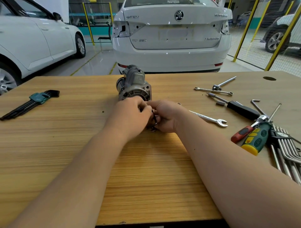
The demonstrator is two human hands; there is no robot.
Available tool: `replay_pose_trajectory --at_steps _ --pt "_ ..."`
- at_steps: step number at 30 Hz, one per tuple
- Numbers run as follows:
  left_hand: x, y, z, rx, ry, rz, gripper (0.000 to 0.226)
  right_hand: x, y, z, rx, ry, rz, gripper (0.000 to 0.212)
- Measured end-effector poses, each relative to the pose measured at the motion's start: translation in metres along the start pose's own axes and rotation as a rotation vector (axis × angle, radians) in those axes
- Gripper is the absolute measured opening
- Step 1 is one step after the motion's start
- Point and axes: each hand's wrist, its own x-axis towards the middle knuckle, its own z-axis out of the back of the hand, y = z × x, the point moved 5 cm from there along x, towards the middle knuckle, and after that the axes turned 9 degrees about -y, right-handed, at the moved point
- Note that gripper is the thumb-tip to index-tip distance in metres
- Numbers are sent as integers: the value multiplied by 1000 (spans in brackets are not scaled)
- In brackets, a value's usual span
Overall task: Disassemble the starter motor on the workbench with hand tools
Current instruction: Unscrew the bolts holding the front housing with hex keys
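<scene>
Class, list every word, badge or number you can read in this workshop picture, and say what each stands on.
"SKODA": upper left of the white car's boot lid, soft.
"SUPERB": upper right of that lid.
"TSI 280": lower left of it, blurred, so probable.
Lower-right badge: too blurred.
Rear-window lettering and number plate: unreadable.
Engraving on the silver open-ended spanner: too blurred.

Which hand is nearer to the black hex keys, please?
Left. The left hand is right of the black hex keys; the right hand sits farther right; both hold a dark part.
</scene>
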Motion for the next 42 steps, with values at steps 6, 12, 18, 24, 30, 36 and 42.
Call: replay_pose_trajectory --at_steps 6,12,18,24,30,36,42 --pt "-18 2 -6 -127 92 68 21 -2 -1 -3 23 34 24 23" --pt "-19 1 -5 3 124 12 35 -3 1 -1 50 -55 -6 26" --pt "-22 -6 -7 7 187 -57 31 -7 0 -2 73 -25 -16 21" --pt "-23 -2 -13 -36 259 -26 39 -8 0 -3 43 -43 31 18" --pt "-22 2 -18 -99 289 -6 40 -13 3 0 47 -80 60 33" --pt "-23 1 -18 -103 272 -4 37 -18 2 1 17 -59 34 31" --pt "-24 0 -19 -100 278 8 34 -17 2 1 1 -70 46 29"
